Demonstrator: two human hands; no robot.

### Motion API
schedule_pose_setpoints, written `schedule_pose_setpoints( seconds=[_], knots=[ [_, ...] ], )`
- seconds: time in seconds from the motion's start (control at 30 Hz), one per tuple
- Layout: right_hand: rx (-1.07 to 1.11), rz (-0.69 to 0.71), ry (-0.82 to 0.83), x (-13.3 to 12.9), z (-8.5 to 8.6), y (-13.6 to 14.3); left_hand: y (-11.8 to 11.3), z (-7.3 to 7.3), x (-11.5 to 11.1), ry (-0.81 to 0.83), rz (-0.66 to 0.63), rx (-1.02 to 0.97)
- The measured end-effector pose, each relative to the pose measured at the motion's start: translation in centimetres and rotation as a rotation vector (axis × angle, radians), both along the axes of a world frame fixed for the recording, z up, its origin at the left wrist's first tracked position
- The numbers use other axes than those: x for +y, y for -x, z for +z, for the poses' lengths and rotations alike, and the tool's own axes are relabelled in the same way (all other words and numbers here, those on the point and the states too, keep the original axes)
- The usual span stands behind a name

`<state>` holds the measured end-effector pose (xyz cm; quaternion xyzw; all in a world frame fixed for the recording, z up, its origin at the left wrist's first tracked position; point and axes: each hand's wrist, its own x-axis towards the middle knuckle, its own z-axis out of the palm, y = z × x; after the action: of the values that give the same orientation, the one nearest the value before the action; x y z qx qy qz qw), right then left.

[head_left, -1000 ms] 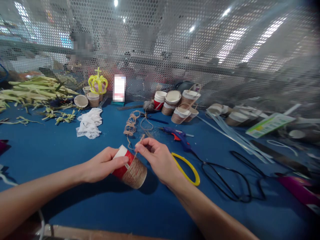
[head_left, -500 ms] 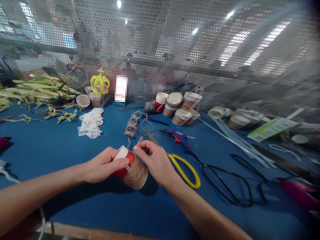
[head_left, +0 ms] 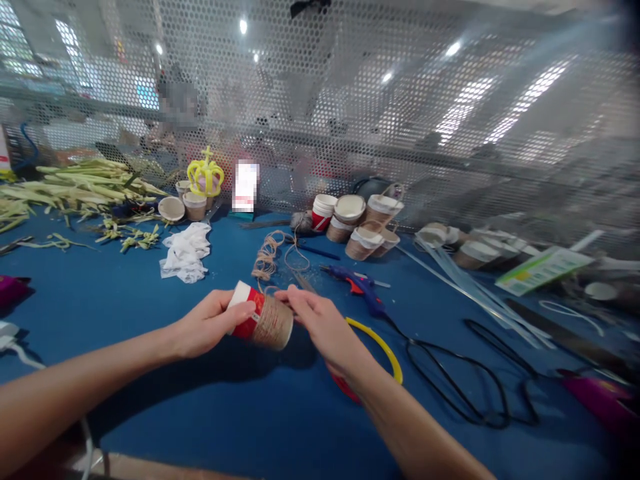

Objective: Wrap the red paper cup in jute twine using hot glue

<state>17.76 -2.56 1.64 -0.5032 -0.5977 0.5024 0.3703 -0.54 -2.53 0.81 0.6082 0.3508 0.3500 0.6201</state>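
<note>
A paper cup (head_left: 271,323), white and red at its rim end and wrapped in brown twine toward its base, lies tilted in the air over the table. My left hand (head_left: 207,323) grips it around the rim end, thumb on the red part. My right hand (head_left: 315,317) is at the cup's upper right side with its fingers together; what they pinch is too small to tell. A loose bundle of twine (head_left: 267,257) lies behind the cup. Scissors with a yellow handle (head_left: 383,343) lie partly under my right hand and forearm.
A blue glue gun (head_left: 357,283) with a black cord sits right of centre. Twine-covered cups (head_left: 364,241) stand at the back, with clear sticks (head_left: 465,287) to their right. A crumpled white cloth (head_left: 186,253) and pale stalks (head_left: 85,187) are on the left.
The cup has turned closer to level, its base rising. My right hand has shifted slightly right, toward the base. A red part of the scissors' handles now shows. The view has shifted slightly.
</note>
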Motion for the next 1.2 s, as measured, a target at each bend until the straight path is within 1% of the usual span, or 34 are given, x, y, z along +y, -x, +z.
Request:
schedule_pose_setpoints(
  seconds=[0.1,0.17,0.2,0.23,0.33,0.37,0.43,0.53,0.63,0.73,0.83,0.9,1.1,1.2],
  knots=[
    [0.084,0.125,0.079,-0.2,0.5,-0.6,0.1,0.0,0.3,-0.088,-0.016,0.034],
    [0.082,0.159,0.067,-0.3,0.9,-0.7,0.2,0.0,0.5,-0.117,-0.041,0.043],
    [0.057,0.158,0.044,-0.3,1.0,-0.7,0.2,0.0,0.7,-0.103,-0.050,0.030],
    [0.020,0.152,0.010,-0.4,1.2,-0.6,0.1,-0.1,0.8,-0.054,-0.033,-0.004],
    [-0.142,0.117,-0.136,-0.6,1.2,-0.3,0.1,-0.1,1.2,0.191,0.038,-0.164],
    [-0.200,0.097,-0.203,-0.7,1.0,-0.2,0.1,-0.1,1.3,0.256,0.050,-0.208],
    [-0.291,0.058,-0.333,-0.8,0.4,0.0,0.0,-0.1,1.4,0.322,0.052,-0.255],
    [-0.340,0.045,-0.464,-1.0,-0.9,0.0,0.0,-0.3,1.4,0.317,0.049,-0.237],
    [-0.354,0.046,-0.526,-1.1,-1.9,-0.2,-0.1,-0.6,1.3,0.297,0.043,-0.177],
    [-0.371,0.085,-0.524,-1.3,-2.3,-0.3,-0.3,-1.0,1.2,0.264,0.056,-0.121],
    [-0.357,0.134,-0.497,-1.4,-2.3,-0.5,-0.4,-1.2,1.1,0.205,0.091,-0.051],
    [-0.314,0.149,-0.471,-1.3,-2.1,-0.6,-0.5,-1.3,1.0,0.172,0.089,-0.006],
    [-0.205,0.165,-0.258,-0.1,-0.5,-0.2,-0.7,-1.3,0.3,0.086,-0.033,0.106],
    [-0.224,0.210,-0.251,0.8,0.3,0.6,-0.7,-1.2,0.0,0.021,-0.079,0.160]
  ],
)
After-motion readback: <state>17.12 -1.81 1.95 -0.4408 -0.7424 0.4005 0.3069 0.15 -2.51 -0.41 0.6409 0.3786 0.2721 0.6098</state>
